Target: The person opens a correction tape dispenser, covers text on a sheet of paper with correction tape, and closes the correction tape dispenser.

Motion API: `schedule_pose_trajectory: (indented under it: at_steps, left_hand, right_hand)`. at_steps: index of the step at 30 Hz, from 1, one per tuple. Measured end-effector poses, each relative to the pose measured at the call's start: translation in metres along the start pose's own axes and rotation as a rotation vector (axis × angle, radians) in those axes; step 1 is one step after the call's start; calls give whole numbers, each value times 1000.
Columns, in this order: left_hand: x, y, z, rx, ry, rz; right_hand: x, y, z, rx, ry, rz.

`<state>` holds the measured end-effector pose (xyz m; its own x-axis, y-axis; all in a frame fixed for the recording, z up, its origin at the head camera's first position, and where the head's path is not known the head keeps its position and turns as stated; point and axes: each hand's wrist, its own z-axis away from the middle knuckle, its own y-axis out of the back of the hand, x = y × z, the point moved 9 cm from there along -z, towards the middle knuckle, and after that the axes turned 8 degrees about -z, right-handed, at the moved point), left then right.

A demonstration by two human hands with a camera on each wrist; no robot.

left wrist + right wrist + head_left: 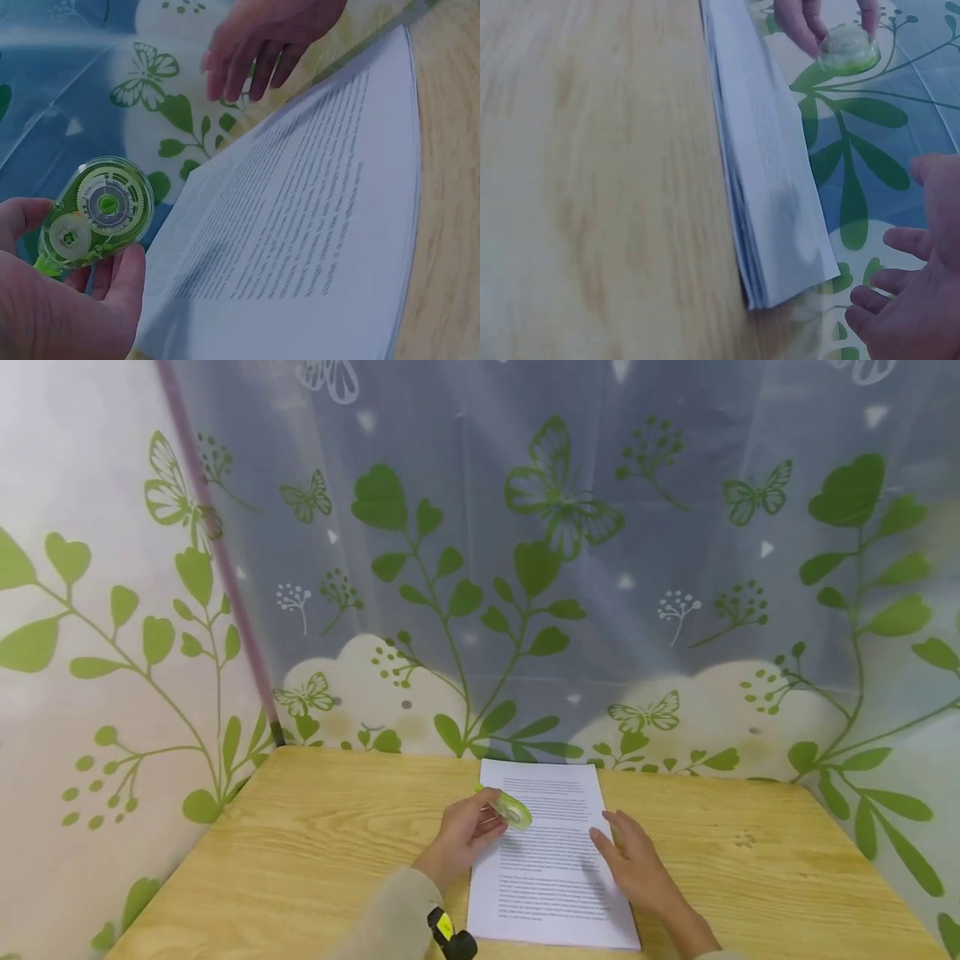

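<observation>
My left hand (467,828) holds a green, clear-cased correction tape (513,811) between thumb and fingers, above the left side of a stack of printed paper (555,868). In the left wrist view, the gear wheel and smaller spool show through the case of the correction tape (101,210). Spread fingers mark my right hand (637,860), which hovers at the right edge of the stack with nothing in it. The right wrist view shows the layered edge of the paper stack (769,165) and the fingers of my right hand (907,292) apart from it.
The stack lies on a wooden table (337,827) and reaches toward its back edge. Behind the table hangs a curtain (480,568) with green leaves and butterflies. A black and yellow strapped device (450,933) sits at my left wrist.
</observation>
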<state>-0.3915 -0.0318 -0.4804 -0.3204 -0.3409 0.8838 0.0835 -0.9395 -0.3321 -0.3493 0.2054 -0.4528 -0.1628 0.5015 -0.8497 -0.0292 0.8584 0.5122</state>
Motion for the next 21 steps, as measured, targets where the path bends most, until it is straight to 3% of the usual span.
schedule_pose_trajectory:
  at_steps: [13, 21]
  left_hand:
    - [-15, -25, 8, -51, 40, 192]
    - [-30, -46, 13, -46, 52, 265]
  right_hand:
    - [-15, -10, -2, 77, -28, -86]
    - [-18, -27, -3, 106, -137, -278]
